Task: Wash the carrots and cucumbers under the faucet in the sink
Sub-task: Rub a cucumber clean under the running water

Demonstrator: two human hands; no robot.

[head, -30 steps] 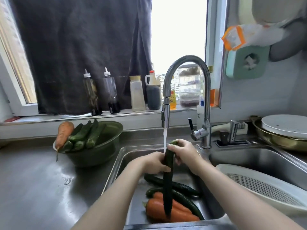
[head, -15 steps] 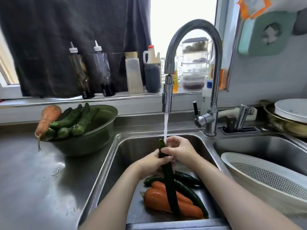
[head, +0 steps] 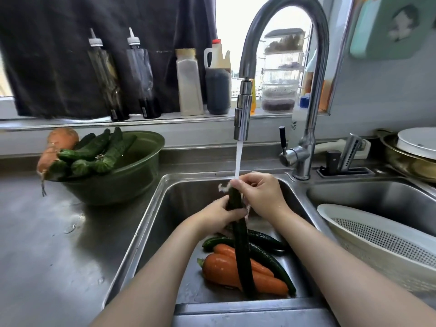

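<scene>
Your left hand (head: 218,214) and right hand (head: 259,192) both grip the long cucumber (head: 240,244) under the water (head: 238,159) — it looks wet and slippery, so it may slide down onto the carrots (head: 226,270) below your hands.

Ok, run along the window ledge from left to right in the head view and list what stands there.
First squeeze bottle, second squeeze bottle, pale beige bottle, dark sauce jug with a red cap, stacked clear containers.
</scene>
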